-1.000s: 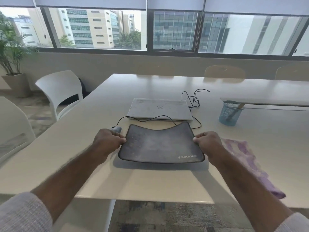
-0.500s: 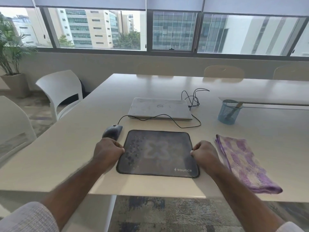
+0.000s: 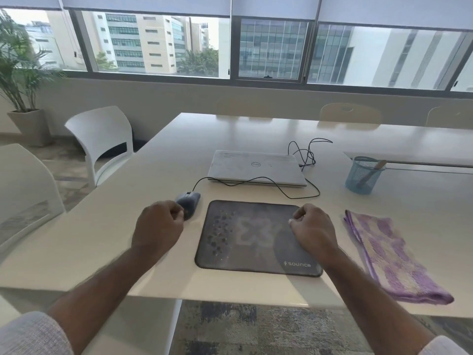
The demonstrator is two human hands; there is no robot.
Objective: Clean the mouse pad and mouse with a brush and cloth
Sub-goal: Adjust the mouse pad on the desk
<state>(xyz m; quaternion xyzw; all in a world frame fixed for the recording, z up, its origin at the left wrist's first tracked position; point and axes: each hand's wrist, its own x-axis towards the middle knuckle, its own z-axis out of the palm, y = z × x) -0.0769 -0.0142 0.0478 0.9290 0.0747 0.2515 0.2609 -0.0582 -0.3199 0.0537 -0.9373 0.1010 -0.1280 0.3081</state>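
Head view, looking down at a white table (image 3: 256,285). Mouse pad (image 3: 256,237) lies flat near the front edge, dark, with pale dusty smears and spots on the left half. Mouse (image 3: 189,201) sits just beside its upper left corner, cord trailing back to a closed laptop (image 3: 256,167).

Left hand (image 3: 158,226) hangs off the pad's left side, fingers loosely curled, holding nothing; whether it touches the mouse cannot be told. Right hand (image 3: 313,229) is over the pad's right edge, fingers also loosely curled and empty; contact with the pad is unclear.

Folded purple cloth (image 3: 391,257) lies near the pad on the right. Blue mesh cup (image 3: 363,175) stands well back on the right with a pale handle in it, probably the brush (image 3: 376,167), though the bristles are hidden.

Judgement: pad is laid out, cleaning not yet begun. Next step looks like fetching the brush. To do it well:
- Take the brush with the right hand, which is nearer the cup.
- Pin a pad corner with the left so it does not slide.
- Sweep dry dust one way, toward the table edge, before using the cloth.
- Keep the cord clear of the strokes.
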